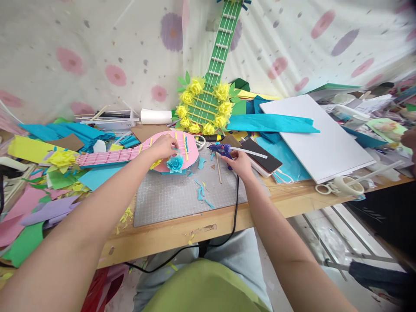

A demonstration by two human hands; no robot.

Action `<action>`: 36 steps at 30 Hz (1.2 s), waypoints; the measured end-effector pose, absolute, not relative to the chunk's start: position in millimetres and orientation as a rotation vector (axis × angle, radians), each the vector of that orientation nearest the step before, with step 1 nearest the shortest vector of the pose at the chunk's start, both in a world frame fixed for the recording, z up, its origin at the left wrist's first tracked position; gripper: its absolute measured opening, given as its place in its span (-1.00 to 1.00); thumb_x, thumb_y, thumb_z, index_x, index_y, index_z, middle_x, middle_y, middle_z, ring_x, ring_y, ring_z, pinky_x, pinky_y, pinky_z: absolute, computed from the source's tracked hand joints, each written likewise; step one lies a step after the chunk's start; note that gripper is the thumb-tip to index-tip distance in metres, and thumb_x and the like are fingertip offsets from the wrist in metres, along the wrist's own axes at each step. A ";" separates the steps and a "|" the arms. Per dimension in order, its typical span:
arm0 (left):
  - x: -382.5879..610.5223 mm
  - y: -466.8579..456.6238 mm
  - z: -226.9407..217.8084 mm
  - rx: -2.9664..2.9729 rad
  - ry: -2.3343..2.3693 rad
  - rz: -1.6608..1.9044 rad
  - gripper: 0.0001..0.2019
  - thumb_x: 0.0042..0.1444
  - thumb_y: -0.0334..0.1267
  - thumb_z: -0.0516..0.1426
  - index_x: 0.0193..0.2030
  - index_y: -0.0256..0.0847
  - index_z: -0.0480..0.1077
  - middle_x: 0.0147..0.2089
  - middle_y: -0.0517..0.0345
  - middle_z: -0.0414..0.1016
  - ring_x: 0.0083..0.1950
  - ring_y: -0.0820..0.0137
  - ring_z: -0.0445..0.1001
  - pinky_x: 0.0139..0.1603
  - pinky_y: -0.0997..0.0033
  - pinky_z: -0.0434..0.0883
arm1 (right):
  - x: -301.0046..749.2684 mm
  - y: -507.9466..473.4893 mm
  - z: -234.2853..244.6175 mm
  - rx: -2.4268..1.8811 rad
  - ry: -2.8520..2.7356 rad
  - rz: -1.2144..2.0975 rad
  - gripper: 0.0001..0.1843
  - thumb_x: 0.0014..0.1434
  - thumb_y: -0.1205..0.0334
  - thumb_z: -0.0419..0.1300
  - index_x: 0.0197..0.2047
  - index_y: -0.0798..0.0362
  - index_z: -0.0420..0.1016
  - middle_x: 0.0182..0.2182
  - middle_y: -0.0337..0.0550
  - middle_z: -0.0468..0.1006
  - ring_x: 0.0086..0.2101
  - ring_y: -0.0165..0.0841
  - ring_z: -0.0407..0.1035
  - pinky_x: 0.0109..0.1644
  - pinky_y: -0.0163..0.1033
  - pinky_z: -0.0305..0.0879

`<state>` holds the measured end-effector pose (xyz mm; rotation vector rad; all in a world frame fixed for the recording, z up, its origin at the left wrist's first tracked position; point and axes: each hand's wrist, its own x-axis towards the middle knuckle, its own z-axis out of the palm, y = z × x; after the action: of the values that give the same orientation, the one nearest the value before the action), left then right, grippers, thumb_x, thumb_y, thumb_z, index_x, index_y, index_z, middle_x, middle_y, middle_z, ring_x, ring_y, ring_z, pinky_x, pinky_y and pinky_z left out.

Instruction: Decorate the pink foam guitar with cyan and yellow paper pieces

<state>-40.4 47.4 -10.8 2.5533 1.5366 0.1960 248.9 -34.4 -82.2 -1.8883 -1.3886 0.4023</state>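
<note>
A paper guitar with a pink body [192, 149] and a long pink neck [110, 157] lies on the grey cutting mat [162, 203]. Over its body is my left hand [165, 146], fingers curled down and closed; what they pinch, if anything, is hidden. Just below those fingers sits a blue paper flower [175, 163], with part of a yellow one [156, 164] beside it. My right hand [241, 163] grips a blue glue gun [223, 150], its nozzle pointing left towards the guitar. A white glue stick [253, 152] sticks out of the gun's back.
A green paper guitar [214, 78] ringed with yellow flowers leans against the plastic curtain. Blue scraps [200, 193] and a thin stick [219, 169] lie on the mat. The gun's black cord [236, 203] hangs over the table edge. White boards [320, 138] and scissors [325, 188] are on the right.
</note>
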 end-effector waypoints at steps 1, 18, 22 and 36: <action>-40.4 46.9 -10.6 2.554 1.532 0.202 -0.80 -0.20 -0.27 0.14 -0.37 -0.17 0.50 -0.28 0.07 0.46 -0.16 0.24 0.41 -0.19 0.34 0.34 | 248.0 -32.8 -82.2 -1.891 -1.404 0.397 -0.51 -0.14 -0.15 0.25 -0.30 0.10 0.43 -0.33 -0.02 0.50 -0.31 -0.25 0.36 -0.27 -0.20 0.21; -47.1 24.2 -9.8 2.120 1.436 0.743 -0.88 -0.07 -0.23 0.11 -0.37 -0.18 0.29 -0.33 0.19 0.47 -0.27 0.37 0.44 -0.22 0.39 0.33 | 230.0 -27.4 -68.0 -1.638 -1.216 0.753 -0.49 -0.09 -0.16 0.21 -0.24 0.11 0.48 -0.47 -0.13 0.48 -0.47 -0.36 0.33 -0.39 -0.26 0.20; -45.8 17.4 -10.9 2.055 1.464 0.740 -0.72 -0.08 -0.24 0.13 -0.17 -0.13 0.25 -0.39 0.25 0.49 -0.27 0.36 0.47 -0.25 0.40 0.34 | 215.7 -33.3 -46.5 -1.450 -1.295 0.945 -0.49 -0.14 -0.19 0.25 -0.35 0.13 0.47 -0.58 -0.21 0.40 -0.57 -0.47 0.22 -0.46 -0.30 0.16; -37.8 1.2 3.4 2.022 1.776 0.679 -0.60 -0.07 -0.21 0.19 -0.05 -0.13 0.24 -0.31 0.15 0.57 -0.14 0.25 0.50 -0.22 0.35 0.34 | 184.4 -29.2 -44.4 -1.507 -1.636 0.832 -0.50 -0.08 -0.21 0.21 -0.33 0.10 0.51 -0.48 -0.15 0.47 -0.44 -0.34 0.33 -0.34 -0.23 0.24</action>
<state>-37.8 1.2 3.4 2.0223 1.7762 0.6794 184.4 -29.2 -44.4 -1.5066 -1.6365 0.8324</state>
